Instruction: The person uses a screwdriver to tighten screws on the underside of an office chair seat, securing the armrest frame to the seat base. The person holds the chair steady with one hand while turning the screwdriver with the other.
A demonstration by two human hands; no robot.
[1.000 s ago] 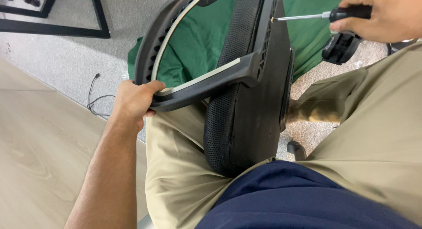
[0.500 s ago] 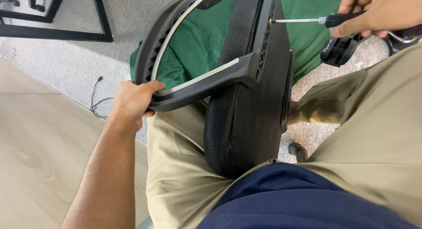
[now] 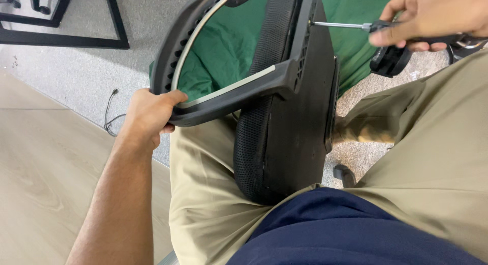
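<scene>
- Screwdriver [image 3: 356, 26]: shaft lies near-horizontal, tip pointing left into the plastic rim of the chair seat [image 3: 295, 117]. Long axis runs left-right across top of view.
- My R hand [image 3: 432, 16] closed round its black handle, fingers fully wrapped.
- Seat stands on edge betw. my knees; armrest [image 3: 229, 92] juts left.
- L hand [image 3: 147, 115] clamped on armrest end, steadying.
- Step, I judge: driving a screw at the seat edge. Next needs tip kept square in the head, steady push.
- Green cloth [image 3: 223, 46] behind; caster [image 3: 391, 61] under R hand.

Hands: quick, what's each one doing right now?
Left hand: closed around the black chair armrest.
Right hand: closed on a screwdriver.
</scene>
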